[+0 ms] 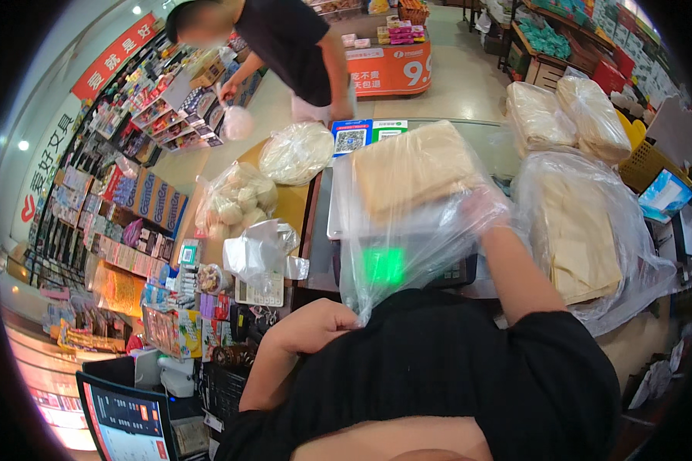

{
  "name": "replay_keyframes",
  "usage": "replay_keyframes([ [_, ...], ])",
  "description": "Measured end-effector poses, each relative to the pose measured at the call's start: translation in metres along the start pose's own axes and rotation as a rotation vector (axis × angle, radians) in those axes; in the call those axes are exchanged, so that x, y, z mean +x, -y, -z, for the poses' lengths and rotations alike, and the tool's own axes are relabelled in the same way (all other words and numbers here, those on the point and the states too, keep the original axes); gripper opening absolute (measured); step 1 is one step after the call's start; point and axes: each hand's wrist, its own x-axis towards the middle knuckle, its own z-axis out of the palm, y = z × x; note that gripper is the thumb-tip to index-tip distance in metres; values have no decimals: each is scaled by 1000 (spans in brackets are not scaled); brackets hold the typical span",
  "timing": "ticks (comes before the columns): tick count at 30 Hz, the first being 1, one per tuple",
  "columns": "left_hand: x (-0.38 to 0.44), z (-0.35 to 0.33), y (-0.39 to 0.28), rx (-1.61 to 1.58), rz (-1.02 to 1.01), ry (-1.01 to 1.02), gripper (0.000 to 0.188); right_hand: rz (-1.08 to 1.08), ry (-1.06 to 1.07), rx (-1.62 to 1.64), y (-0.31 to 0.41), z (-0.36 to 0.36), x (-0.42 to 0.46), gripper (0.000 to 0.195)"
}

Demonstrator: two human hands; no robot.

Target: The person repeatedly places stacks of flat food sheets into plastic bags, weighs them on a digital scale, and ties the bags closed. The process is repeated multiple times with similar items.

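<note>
A stack of thin, pale tan food sheets (415,167) lies over the pan of a weighing scale (346,225), inside a clear plastic bag (346,276). The bag stretches down towards my body. My left hand (323,322) pinches its gathered near edge, with the fingertips partly against my black shirt. At the stack's right corner, my right hand (487,207) shows blurred through the plastic; its finger positions are hard to make out. A green display (383,265) glows through the bag. Right of my forearm, another open plastic bag holds similar folded sheets (576,236).
Two more bagged stacks (542,115) stand at the back right. Left of the scale sit a bag of round pale items (239,196), a bagged flat round stack (297,152) and a calculator (262,291). Across the counter, a person (288,46) holds a small plastic bag (238,122).
</note>
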Motion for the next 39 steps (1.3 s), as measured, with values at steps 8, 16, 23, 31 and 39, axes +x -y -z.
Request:
replay_keyframes([
  [8,64,79,-68,-127,-945,-163,25,-291,-117,934,-23,27,-160,65],
  [16,305,59,-55,614,-740,-506,64,490,-321,-419,-9,97,-171,37],
  [23,313,-38,-14,902,-562,124,58,-202,130,876,25,154,-175,98],
  [31,161,16,-135,262,-893,-102,25,633,38,208,97,163,-90,75],
  [39,115,6,-125,371,-945,-277,20,726,973,644,122,65,-52,38],
])
